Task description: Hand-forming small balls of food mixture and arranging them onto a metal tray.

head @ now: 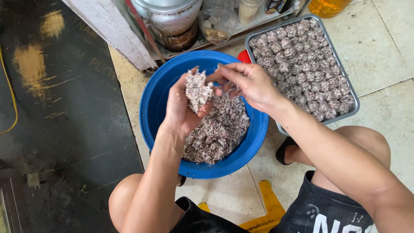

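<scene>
Left hand (183,105) is cupped, palm up, over the blue basin (155,108), holding a lump of speckled grey-brown mixture (197,89). Right hand (250,84) sits just beside it, fingertips (222,77) pinched narrow and touching the lump's upper edge; it grips nothing of its own.

The rest of the mixture (217,131) lies heaped in the basin on the side nearer the person. To the right, on the tiled floor (388,47), a metal tray (351,92) carries close rows of formed balls (302,64), nearly full.

Step in hand, by judgement: portioning and trimming one lump before shaping. The next move would call for both palms to close round the lump and press it compact, then a free spot on the tray, which looks scarce.

Hard to make out: the tray's near corner is hidden behind the right forearm. A pot (172,19) and bottles on the low shelf are cut off at the top edge. The yellow stool (267,211) is mostly covered by the legs.
</scene>
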